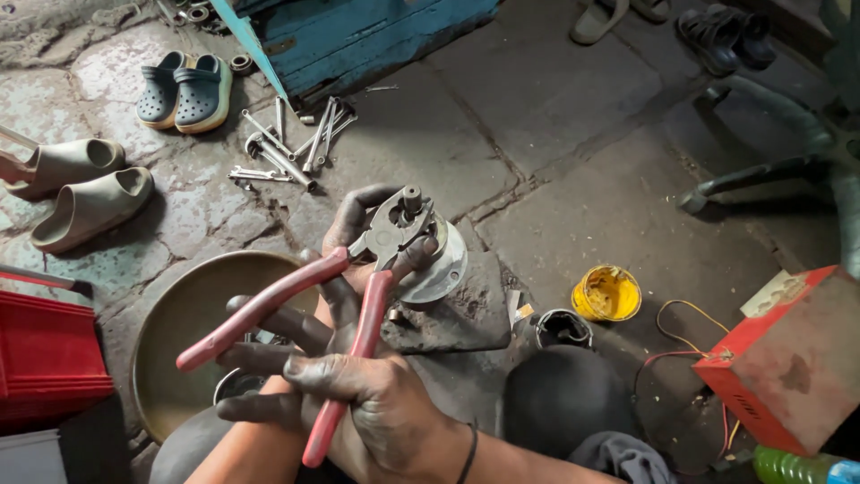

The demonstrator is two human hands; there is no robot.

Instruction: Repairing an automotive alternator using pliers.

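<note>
While both greasy hands work at centre frame, the scene reads so:
Pliers [358, 269]: red-handled, grey pivoted head, handles spread apart toward 7 o'clock, nose set on the part's central stub.
Metal part [436, 260]: round, dull silver, disc-shaped with a short shaft on top, grimy.
Left hand [358, 235]: fingers curled around the metal part from behind, holding it up over the floor.
Right hand [376, 408]: fingers wrapped on the pliers' handles, one handle running between them.
Brass bowl [184, 323]: at 9 o'clock from the hands.
Yellow tin [606, 293]: at 3 o'clock.
Wrenches [287, 148]: scattered at 11 o'clock.
</note>
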